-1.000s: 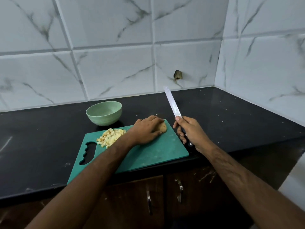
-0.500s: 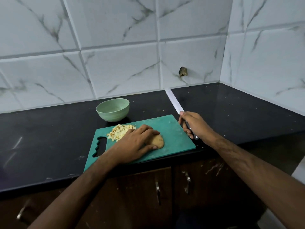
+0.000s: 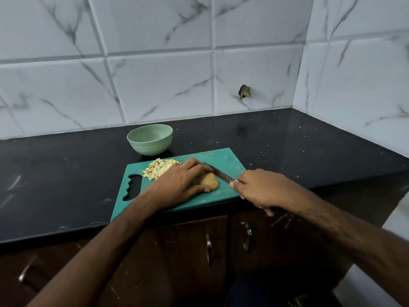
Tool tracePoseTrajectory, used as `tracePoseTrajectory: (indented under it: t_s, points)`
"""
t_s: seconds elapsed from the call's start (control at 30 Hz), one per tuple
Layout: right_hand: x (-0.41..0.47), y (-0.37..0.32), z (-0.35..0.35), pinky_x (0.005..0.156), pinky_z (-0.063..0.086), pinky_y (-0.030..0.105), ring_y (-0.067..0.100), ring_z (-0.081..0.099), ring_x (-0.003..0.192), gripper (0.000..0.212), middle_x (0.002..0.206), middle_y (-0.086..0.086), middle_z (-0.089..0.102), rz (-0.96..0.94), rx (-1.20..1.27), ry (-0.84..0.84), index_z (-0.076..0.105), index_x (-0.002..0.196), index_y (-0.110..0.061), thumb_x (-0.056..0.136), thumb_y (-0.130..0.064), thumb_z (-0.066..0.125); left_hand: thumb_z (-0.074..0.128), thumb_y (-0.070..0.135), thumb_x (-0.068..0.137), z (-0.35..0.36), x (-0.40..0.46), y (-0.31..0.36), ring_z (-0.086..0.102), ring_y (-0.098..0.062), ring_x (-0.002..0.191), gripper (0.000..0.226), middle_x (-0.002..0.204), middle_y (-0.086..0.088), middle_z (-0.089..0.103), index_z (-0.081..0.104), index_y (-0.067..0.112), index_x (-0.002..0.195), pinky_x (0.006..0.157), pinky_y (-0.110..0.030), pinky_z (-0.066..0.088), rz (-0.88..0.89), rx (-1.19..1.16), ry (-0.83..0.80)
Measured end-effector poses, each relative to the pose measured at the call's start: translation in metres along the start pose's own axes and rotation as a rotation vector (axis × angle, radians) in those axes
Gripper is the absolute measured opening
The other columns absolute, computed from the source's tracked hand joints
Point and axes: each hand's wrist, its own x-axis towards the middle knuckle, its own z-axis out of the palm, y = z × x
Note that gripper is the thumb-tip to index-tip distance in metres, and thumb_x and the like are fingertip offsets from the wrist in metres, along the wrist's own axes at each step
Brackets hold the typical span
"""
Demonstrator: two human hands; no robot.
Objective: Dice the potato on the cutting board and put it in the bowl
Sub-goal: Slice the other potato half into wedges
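Note:
A brown potato piece (image 3: 209, 182) lies on the green cutting board (image 3: 223, 158). My left hand (image 3: 177, 185) holds it down, fingers curled over its top and thumb at its near side. My right hand (image 3: 261, 188) grips the handle of a knife (image 3: 218, 172), whose blade lies low across the board right behind the potato, tip towards my left fingers. A pile of pale diced potato (image 3: 159, 169) sits on the board's far left part. The light green bowl (image 3: 150, 139) stands empty on the counter just beyond the board.
The black counter (image 3: 298, 147) runs to white marble-look tiled walls at the back and right. The board's near edge sits close to the counter's front edge. Dark cabinet doors with metal handles (image 3: 208, 247) are below.
My right hand has brought the knife down from pointing up and away to lying low on the board beside the potato. My left hand stays on the potato.

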Motion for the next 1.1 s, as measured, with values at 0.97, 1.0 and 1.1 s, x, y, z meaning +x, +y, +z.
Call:
tracePoseTrajectory:
  t_s: [0.97, 1.0, 1.1]
  points:
    - [-0.003, -0.016, -0.012, 0.054, 0.054, 0.027, 0.014, 0.068, 0.048, 0.046, 0.066, 0.002, 0.063, -0.026, -0.206, 0.040, 0.052, 0.083, -0.021, 0.106, -0.055, 0.031, 0.056, 0.062, 0.088, 0.002, -0.002, 0.001, 0.052, -0.007, 0.121, 0.066, 0.140, 0.008, 0.052, 0.038, 0.032, 0.144, 0.104, -0.036, 0.046, -0.008, -0.137, 0.082]
    - [-0.004, -0.017, -0.012, 0.050, 0.049, 0.025, 0.014, 0.067, 0.048, 0.046, 0.068, 0.001, 0.063, -0.022, -0.234, 0.053, 0.052, 0.084, -0.022, 0.107, -0.055, 0.031, 0.055, 0.063, 0.089, 0.002, -0.002, 0.000, 0.052, -0.007, 0.120, 0.066, 0.140, 0.009, 0.051, 0.037, 0.033, 0.145, 0.103, -0.036, 0.046, -0.008, -0.130, 0.080]
    - [-0.006, -0.018, -0.009, 0.045, 0.044, 0.020, 0.012, 0.064, 0.045, 0.048, 0.077, 0.000, 0.064, 0.003, -0.306, 0.088, 0.059, 0.097, -0.021, 0.107, -0.056, 0.028, 0.051, 0.065, 0.089, 0.003, -0.002, -0.001, 0.052, -0.007, 0.117, 0.065, 0.136, 0.010, 0.050, 0.036, 0.035, 0.145, 0.101, -0.036, 0.047, -0.006, -0.110, 0.076]
